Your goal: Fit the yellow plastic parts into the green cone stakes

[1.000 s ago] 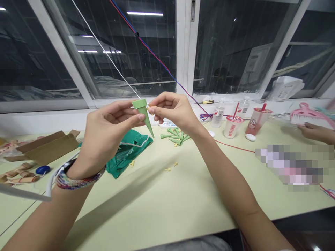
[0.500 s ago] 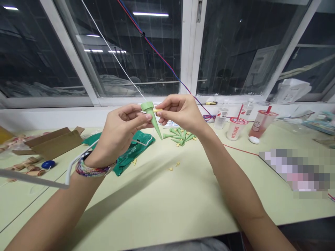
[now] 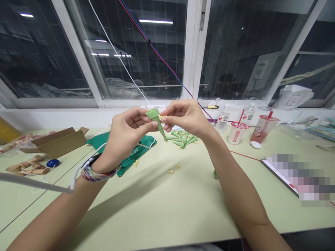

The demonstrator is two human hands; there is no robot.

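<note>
My left hand [image 3: 128, 134] grips a tapered green plastic spike [image 3: 157, 122] by its upper part, point down and tilted slightly. My right hand [image 3: 185, 116] pinches a small yellow plastic piece [image 3: 162, 117] between finger and thumb. That piece sits against the spike's wide top end, and my fingers hide part of it. A heap of similar green spikes [image 3: 183, 140] lies on the table below my hands. Two small yellow pieces [image 3: 174, 169] lie apart, nearer me.
A green plastic bag [image 3: 133, 150] lies left of the heap, and a flattened cardboard box [image 3: 59, 139] lies farther left beside rolled tan strips [image 3: 28, 167]. Plastic cups with straws [image 3: 237, 132] stand at the right, near a red cord. Windows run along the back.
My hands have drawn closer together, and the yellow piece now meets the spike's top end. The whole scene has shifted right in the view, and the pink brush and other person's hand have left it.
</note>
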